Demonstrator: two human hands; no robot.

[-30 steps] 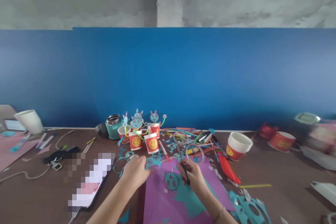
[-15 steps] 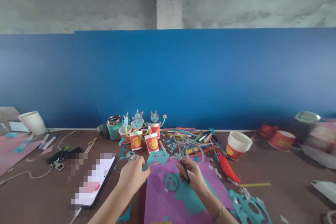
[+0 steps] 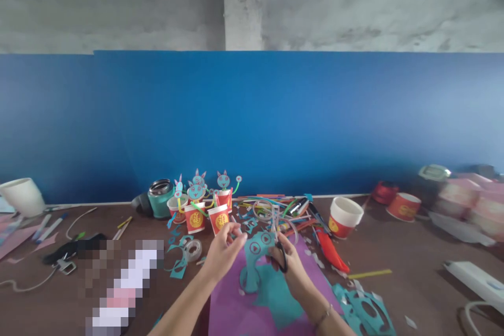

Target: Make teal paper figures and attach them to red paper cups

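Looks forward and down from the person's head, over the brown table (image 3: 386, 247) toward the blue partition (image 3: 275, 115), nearly square-on, with grey wall (image 3: 118, 5) above. Sits close behind and above the left hand (image 3: 225, 252) and right hand (image 3: 293, 265), catching both forearms (image 3: 183, 299) from the bottom edge.

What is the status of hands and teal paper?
Right hand: holding scissors. Left hand: beside teal paper, contact unclear. Teal paper: between hands, two drawn circles showing. Below: teal scrap on purple sheet.
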